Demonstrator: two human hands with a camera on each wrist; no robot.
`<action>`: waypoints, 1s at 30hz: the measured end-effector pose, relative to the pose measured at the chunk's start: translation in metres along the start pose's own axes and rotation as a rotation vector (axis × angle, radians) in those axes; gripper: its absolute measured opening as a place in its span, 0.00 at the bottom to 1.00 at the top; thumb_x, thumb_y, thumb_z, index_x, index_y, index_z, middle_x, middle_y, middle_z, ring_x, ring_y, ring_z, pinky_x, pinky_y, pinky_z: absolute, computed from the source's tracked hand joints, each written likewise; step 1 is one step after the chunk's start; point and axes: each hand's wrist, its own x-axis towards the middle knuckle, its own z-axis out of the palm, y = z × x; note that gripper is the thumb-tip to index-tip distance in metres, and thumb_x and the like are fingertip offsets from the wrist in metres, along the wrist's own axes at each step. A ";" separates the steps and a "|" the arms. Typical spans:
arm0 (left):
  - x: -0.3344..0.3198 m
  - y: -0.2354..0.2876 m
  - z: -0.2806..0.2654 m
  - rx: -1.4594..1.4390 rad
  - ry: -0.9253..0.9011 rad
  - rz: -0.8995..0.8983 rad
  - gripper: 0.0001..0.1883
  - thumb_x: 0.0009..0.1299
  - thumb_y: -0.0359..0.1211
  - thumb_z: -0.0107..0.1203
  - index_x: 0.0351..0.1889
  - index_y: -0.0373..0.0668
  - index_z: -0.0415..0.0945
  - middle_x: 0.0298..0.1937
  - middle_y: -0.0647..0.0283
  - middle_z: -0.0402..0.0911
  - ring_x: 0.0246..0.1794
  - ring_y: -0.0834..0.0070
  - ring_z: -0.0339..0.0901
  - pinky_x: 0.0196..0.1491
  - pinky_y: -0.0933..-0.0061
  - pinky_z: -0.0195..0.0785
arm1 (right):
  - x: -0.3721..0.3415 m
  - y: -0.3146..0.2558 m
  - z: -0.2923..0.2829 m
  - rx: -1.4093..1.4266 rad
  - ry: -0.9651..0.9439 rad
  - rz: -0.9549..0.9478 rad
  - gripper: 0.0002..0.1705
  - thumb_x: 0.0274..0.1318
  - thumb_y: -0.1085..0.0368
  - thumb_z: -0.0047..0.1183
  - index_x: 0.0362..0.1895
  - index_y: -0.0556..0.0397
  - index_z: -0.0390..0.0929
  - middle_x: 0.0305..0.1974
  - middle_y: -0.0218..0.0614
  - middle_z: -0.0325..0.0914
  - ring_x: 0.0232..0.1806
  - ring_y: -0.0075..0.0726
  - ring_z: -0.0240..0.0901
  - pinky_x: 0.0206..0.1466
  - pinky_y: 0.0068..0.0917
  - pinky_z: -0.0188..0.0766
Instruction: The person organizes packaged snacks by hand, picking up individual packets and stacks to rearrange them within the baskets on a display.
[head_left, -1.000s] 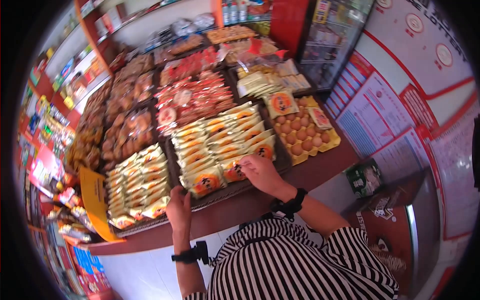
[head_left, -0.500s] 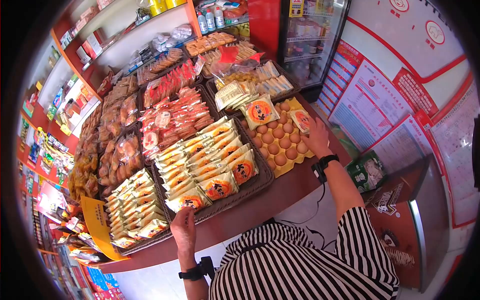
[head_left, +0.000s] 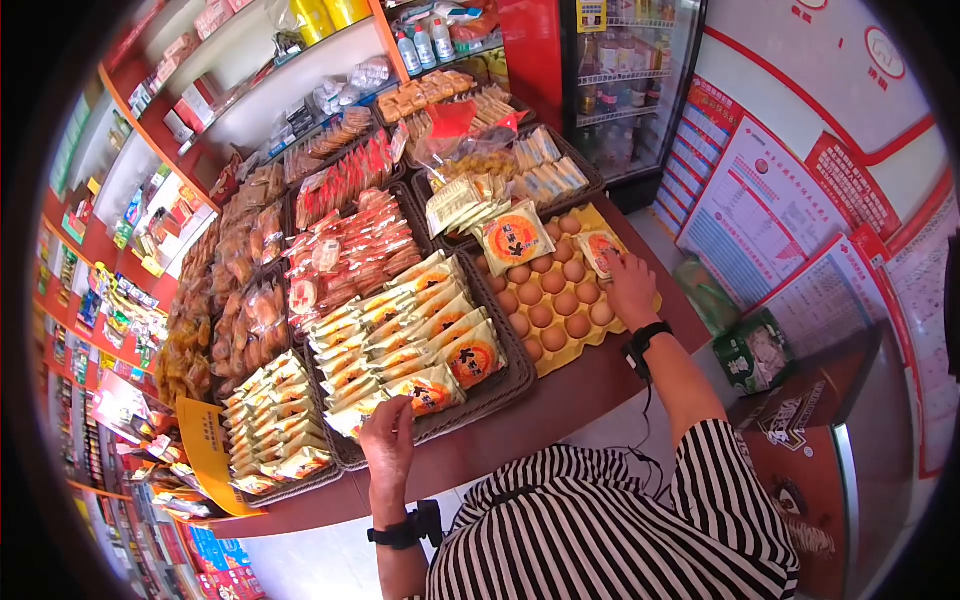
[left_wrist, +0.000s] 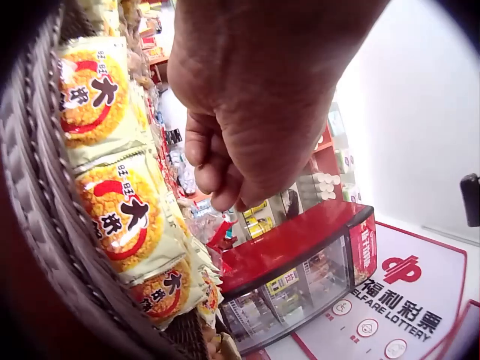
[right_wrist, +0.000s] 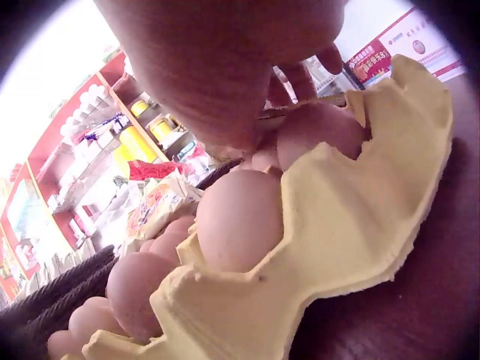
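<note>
My left hand (head_left: 388, 440) hovers at the front edge of a wicker basket (head_left: 470, 412) filled with rows of yellow rice cracker packets (head_left: 474, 356). Its fingers curl loosely and hold nothing; in the left wrist view, the packets (left_wrist: 124, 214) lie beside it. Over on the right, my right hand (head_left: 634, 290) reaches across a yellow egg tray (head_left: 560, 362) and pinches the near edge of a rice cracker packet (head_left: 599, 250) lying on the eggs. In the right wrist view, that hand (right_wrist: 232, 67) is above brown eggs (right_wrist: 240, 219), and its fingertips are partly hidden.
Another large packet (head_left: 515, 236) rests on the eggs' back left corner. Baskets of red-wrapped snacks (head_left: 355, 250) and bagged pastries (head_left: 250, 320) cover the counter behind. A yellow card (head_left: 205, 455) stands at the left. To the right is a green box (head_left: 752, 352) below wall posters.
My right hand has moved from the front packets in the basket to the packet on the egg tray. The left hand stays by the basket's front edge. The head view has shifted.
</note>
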 end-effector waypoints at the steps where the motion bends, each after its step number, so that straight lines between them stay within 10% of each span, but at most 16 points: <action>1: 0.003 0.005 0.003 0.004 -0.010 0.006 0.05 0.63 0.23 0.55 0.37 0.36 0.77 0.30 0.57 0.80 0.27 0.73 0.77 0.32 0.77 0.69 | 0.001 0.001 -0.001 0.004 0.001 0.001 0.30 0.42 0.63 0.60 0.54 0.41 0.68 0.47 0.35 0.69 0.54 0.44 0.64 0.48 0.44 0.62; 12: 0.023 0.045 0.037 -0.550 -0.292 -0.225 0.18 0.73 0.40 0.48 0.47 0.33 0.74 0.35 0.61 0.79 0.32 0.80 0.75 0.38 0.81 0.70 | -0.012 -0.024 -0.067 0.625 0.403 -0.444 0.22 0.45 0.75 0.46 0.48 0.48 0.76 0.44 0.38 0.76 0.48 0.44 0.71 0.50 0.36 0.65; 18: 0.026 0.043 0.058 -1.094 -0.605 -0.374 0.39 0.69 0.63 0.30 0.61 0.36 0.59 0.45 0.56 0.77 0.37 0.73 0.76 0.38 0.73 0.70 | -0.067 -0.100 -0.102 0.793 0.194 -1.030 0.18 0.47 0.71 0.51 0.46 0.44 0.78 0.50 0.33 0.74 0.54 0.45 0.68 0.55 0.40 0.64; 21: 0.022 0.053 0.046 -1.215 -0.463 -0.424 0.37 0.70 0.60 0.36 0.61 0.36 0.60 0.47 0.57 0.76 0.39 0.74 0.77 0.37 0.75 0.72 | -0.077 -0.120 -0.099 0.880 0.087 -1.143 0.19 0.47 0.69 0.53 0.46 0.39 0.78 0.53 0.30 0.72 0.58 0.44 0.65 0.58 0.43 0.61; 28: 0.012 0.037 0.024 -1.224 -0.218 -0.528 0.22 0.70 0.33 0.51 0.61 0.40 0.62 0.50 0.63 0.76 0.43 0.78 0.77 0.36 0.79 0.77 | -0.072 -0.134 -0.087 0.680 0.151 -1.059 0.23 0.50 0.73 0.50 0.52 0.41 0.74 0.59 0.36 0.66 0.61 0.47 0.61 0.63 0.43 0.55; 30: 0.006 0.029 0.025 -1.279 -0.070 -0.459 0.20 0.70 0.31 0.50 0.60 0.43 0.64 0.50 0.64 0.76 0.43 0.77 0.77 0.37 0.78 0.78 | -0.070 -0.140 -0.085 1.054 0.025 -0.569 0.24 0.53 0.75 0.46 0.56 0.51 0.69 0.58 0.43 0.64 0.58 0.47 0.63 0.62 0.39 0.57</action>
